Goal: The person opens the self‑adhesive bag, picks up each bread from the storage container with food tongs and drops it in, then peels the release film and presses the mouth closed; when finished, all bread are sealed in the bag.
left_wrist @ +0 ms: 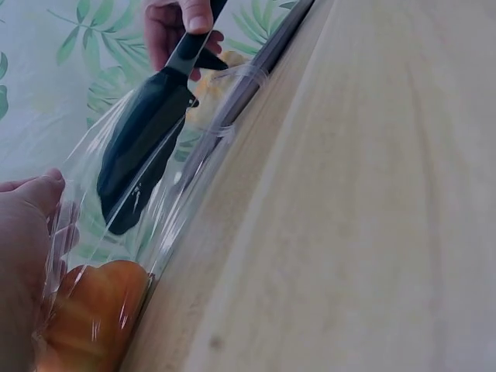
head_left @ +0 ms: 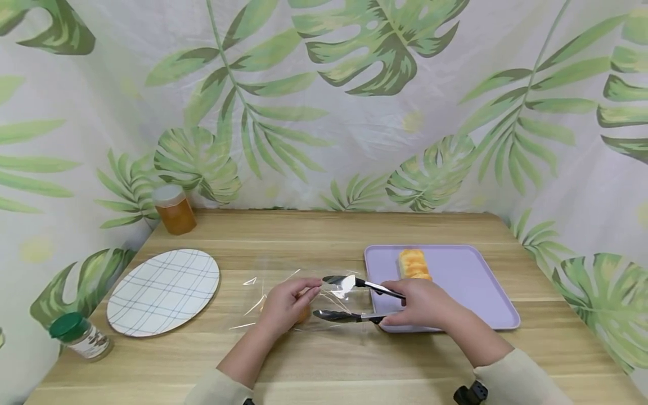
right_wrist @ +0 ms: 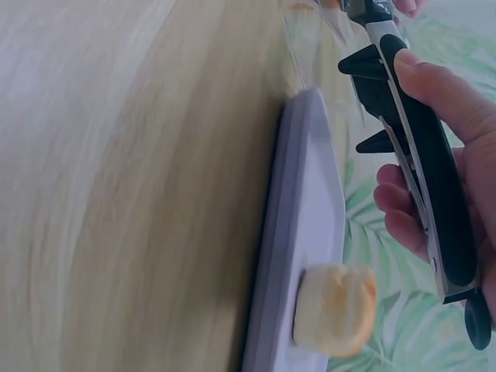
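Observation:
My left hand [head_left: 286, 304] pinches the upper film of a clear plastic bag [left_wrist: 81, 198] between thumb and fingers. An orange-brown bread roll [left_wrist: 97, 310] lies inside the bag, mostly hidden by that hand in the head view. My right hand [head_left: 422, 304] grips black-and-silver tongs [right_wrist: 434, 178] by the handles, with their arms spread apart. The black tong heads [left_wrist: 139, 155] point left and show through the film at the bag's mouth, with nothing between them. Another piece of bread [head_left: 414, 263], golden on top, rests on the lilac tray [head_left: 466, 287], beyond my right hand.
A white checked plate [head_left: 164, 292] lies on the left of the wooden table [head_left: 324, 371]. Behind it stands a jar of amber contents [head_left: 176, 214], and nearer stands a green-capped shaker [head_left: 83, 337]. A leaf-patterned cloth [head_left: 354, 140] hangs around the table.

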### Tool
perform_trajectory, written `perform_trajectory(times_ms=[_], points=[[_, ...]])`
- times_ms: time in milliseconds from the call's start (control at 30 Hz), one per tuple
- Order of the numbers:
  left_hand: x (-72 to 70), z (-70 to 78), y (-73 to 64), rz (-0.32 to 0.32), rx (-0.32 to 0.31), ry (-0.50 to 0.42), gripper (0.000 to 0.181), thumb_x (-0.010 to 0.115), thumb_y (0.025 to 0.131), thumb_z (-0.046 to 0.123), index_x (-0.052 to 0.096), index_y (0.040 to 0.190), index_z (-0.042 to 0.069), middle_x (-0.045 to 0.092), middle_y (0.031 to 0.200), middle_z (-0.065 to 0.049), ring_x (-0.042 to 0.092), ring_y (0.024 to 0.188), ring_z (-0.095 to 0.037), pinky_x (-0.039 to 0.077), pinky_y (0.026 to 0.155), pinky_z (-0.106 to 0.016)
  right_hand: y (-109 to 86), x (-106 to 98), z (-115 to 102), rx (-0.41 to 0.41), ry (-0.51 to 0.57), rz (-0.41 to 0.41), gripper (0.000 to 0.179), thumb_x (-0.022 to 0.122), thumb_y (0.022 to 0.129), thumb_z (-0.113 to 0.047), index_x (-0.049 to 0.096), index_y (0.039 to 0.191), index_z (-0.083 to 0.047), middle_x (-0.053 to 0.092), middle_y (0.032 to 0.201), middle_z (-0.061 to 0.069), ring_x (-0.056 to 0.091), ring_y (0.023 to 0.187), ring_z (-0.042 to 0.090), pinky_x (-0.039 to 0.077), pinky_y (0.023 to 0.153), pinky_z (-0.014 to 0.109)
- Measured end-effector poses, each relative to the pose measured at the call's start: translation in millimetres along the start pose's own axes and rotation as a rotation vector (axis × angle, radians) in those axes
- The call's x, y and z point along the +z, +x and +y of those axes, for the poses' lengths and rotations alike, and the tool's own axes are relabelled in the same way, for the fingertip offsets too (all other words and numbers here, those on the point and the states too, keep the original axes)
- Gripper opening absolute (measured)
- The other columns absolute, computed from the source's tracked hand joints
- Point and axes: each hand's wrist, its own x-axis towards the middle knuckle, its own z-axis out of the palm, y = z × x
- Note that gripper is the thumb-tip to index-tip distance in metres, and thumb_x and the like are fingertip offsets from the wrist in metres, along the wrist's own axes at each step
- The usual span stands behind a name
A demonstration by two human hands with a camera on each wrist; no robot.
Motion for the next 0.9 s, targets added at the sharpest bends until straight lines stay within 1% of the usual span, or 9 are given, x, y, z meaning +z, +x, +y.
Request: perform_trajectory(times_ms=[100, 200, 300, 433, 500, 600, 733, 833, 900], points=[[1.0, -1.1, 0.7, 0.006, -0.004, 0.001, 0.016, 0.071, 0.09, 0.016, 0.075, 0.105, 0.013, 0.076, 0.104, 0.0, 0.068, 0.079, -0.01, 0.057, 0.073, -0.028, -7.0, -4.7, 4.7, 0.031, -0.008, 0.007, 0.072, 0.081, 0.07, -0.053, 0.063, 0.129, -0.015, 0.068, 0.093, -0.003, 0.05, 0.067, 0.001, 0.044, 0.061, 0.023], [1.9, -2.7, 2.2, 0.008, -0.021, 0.004, 0.017, 0.07, 0.09, 0.017, 0.075, 0.106, 0.013, 0.076, 0.103, -0.002, 0.06, 0.066, -0.003, 0.053, 0.065, -0.024, -14.7, -10.3, 9.2, 0.062, -0.016, 0.014, 0.075, 0.082, 0.069, -0.053, 0.062, 0.13, -0.013, 0.069, 0.1, 0.0, 0.053, 0.071, 0.003, 0.047, 0.064, 0.026], [2.4, -3.9, 4.1, 0.007, -0.051, 0.011, 0.017, 0.07, 0.091, 0.018, 0.075, 0.106, 0.014, 0.076, 0.104, -0.002, 0.057, 0.062, -0.001, 0.051, 0.062, -0.022, -25.4, -16.9, 13.9, 0.086, -0.037, 0.03, 0.077, 0.081, 0.07, -0.053, 0.061, 0.131, -0.01, 0.07, 0.105, 0.002, 0.059, 0.079, 0.008, 0.051, 0.069, 0.03], [2.2, -6.8, 7.1, 0.016, -0.097, 0.019, 0.017, 0.069, 0.091, 0.019, 0.075, 0.106, 0.014, 0.076, 0.104, -0.003, 0.062, 0.061, -0.005, 0.049, 0.058, -0.021, -45.4, -25.1, 22.4, 0.116, -0.061, 0.082, 0.079, 0.081, 0.071, -0.054, 0.061, 0.13, -0.006, 0.071, 0.111, 0.006, 0.065, 0.089, 0.015, 0.055, 0.078, 0.038], [1.3, -8.4, 8.6, 0.029, -0.115, 0.021, 0.017, 0.069, 0.092, 0.021, 0.075, 0.106, 0.015, 0.076, 0.104, -0.004, 0.062, 0.06, -0.005, 0.048, 0.056, -0.02, -56.7, -27.6, 26.8, 0.149, -0.057, 0.122, 0.079, 0.081, 0.071, -0.056, 0.062, 0.129, -0.006, 0.071, 0.109, 0.005, 0.063, 0.089, 0.014, 0.054, 0.078, 0.037], [-0.5, -9.4, 10.7, 0.052, -0.127, 0.021, 0.017, 0.069, 0.092, 0.021, 0.075, 0.106, 0.015, 0.076, 0.105, -0.005, 0.058, 0.057, -0.003, 0.047, 0.055, -0.02, -73.6, -29.4, 32.4, 0.233, -0.027, 0.179, 0.081, 0.081, 0.071, -0.056, 0.061, 0.13, -0.004, 0.068, 0.096, 0.002, 0.055, 0.079, 0.01, 0.047, 0.066, 0.03], [-2.7, -9.1, 13.2, 0.058, -0.083, 0.041, 0.017, 0.069, 0.092, 0.021, 0.075, 0.106, 0.014, 0.076, 0.107, -0.004, 0.061, 0.06, -0.007, 0.051, 0.058, -0.023, -94.2, -26.1, 38.0, 0.344, 0.013, 0.252, 0.079, 0.081, 0.073, -0.051, 0.059, 0.13, -0.002, 0.066, 0.091, 0.004, 0.051, 0.075, 0.012, 0.042, 0.063, 0.028], [-3.5, -8.5, 14.5, 0.044, -0.02, 0.075, 0.016, 0.069, 0.092, 0.02, 0.075, 0.105, 0.014, 0.076, 0.107, -0.003, 0.068, 0.072, -0.013, 0.056, 0.066, -0.03, -107.1, -20.6, 38.0, 0.409, 0.013, 0.292, 0.076, 0.081, 0.074, -0.051, 0.06, 0.128, -0.001, 0.07, 0.096, 0.009, 0.056, 0.078, 0.017, 0.046, 0.065, 0.034], [-3.7, -8.5, 14.9, 0.032, 0.022, 0.104, 0.015, 0.069, 0.091, 0.019, 0.075, 0.104, 0.014, 0.076, 0.104, -0.002, 0.068, 0.076, -0.014, 0.057, 0.07, -0.033, -113.8, -16.5, 36.1, 0.458, 0.002, 0.294, 0.078, 0.079, 0.075, -0.054, 0.06, 0.128, 0.0, 0.07, 0.1, 0.015, 0.062, 0.081, 0.024, 0.051, 0.068, 0.042]])
